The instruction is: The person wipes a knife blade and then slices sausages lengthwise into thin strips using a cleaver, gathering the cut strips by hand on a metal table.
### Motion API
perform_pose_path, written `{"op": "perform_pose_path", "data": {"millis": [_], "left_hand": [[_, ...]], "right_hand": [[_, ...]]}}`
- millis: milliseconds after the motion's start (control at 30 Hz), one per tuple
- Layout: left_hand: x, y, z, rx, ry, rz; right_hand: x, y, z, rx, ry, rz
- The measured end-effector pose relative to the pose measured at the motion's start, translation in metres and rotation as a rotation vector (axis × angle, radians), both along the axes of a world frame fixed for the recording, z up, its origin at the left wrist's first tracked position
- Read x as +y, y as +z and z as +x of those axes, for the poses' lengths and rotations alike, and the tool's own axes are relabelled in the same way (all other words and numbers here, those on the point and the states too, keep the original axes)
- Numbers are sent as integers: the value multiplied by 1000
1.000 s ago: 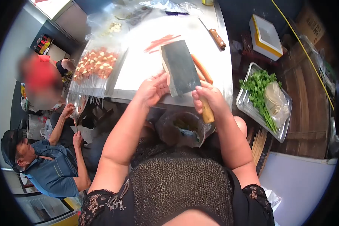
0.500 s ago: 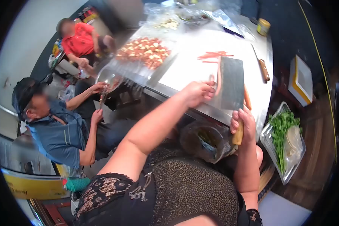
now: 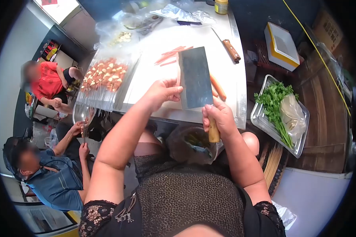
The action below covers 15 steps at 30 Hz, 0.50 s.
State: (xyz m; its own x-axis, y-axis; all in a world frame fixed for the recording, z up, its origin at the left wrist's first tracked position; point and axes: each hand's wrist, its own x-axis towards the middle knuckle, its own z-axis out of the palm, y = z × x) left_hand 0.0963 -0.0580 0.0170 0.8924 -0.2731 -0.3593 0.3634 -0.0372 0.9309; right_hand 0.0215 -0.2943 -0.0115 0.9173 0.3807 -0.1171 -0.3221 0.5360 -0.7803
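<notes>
My right hand is wrapped around the wooden handle of a cleaver, whose broad grey blade lies above the white tabletop. Left of the blade is my left hand, its fingers bent together close to the cutting edge. A thin pinkish strip shows along that edge; what the left fingers hold, if anything, is hidden. Whole sausages lie right of the blade, partly covered by it. Beyond its upper left corner are several long, thin sausage strips.
Skewered meat pieces cover the table's left side. A wooden-handled knife lies at the right edge. Beside the table are a tray of green herbs and a lined bin. Two people sit at left; one holds a clear bowl.
The view has turned, so the table and hands appear further left. The cleaver stays in my right hand, and my left hand stays beside its edge.
</notes>
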Motion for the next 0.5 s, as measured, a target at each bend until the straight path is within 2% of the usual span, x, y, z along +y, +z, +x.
{"op": "perform_pose_path", "data": {"millis": [167,333,400,467,500], "left_hand": [[-2,38,58,-84,-198,113],[-3,83,112,-262,-204,357],[9,72,134,-266,-191,436],[27,49,151,-323,-167,654],[39,30,158,-407,-161,869]], "right_hand": [[-10,3,5,-53,-145,22],[-26,1,15,-46,-245,30],[-30,3,16,-62,-291,31],[-34,4,16,-61,-300,34],[-35,5,16,-68,-309,37]]}}
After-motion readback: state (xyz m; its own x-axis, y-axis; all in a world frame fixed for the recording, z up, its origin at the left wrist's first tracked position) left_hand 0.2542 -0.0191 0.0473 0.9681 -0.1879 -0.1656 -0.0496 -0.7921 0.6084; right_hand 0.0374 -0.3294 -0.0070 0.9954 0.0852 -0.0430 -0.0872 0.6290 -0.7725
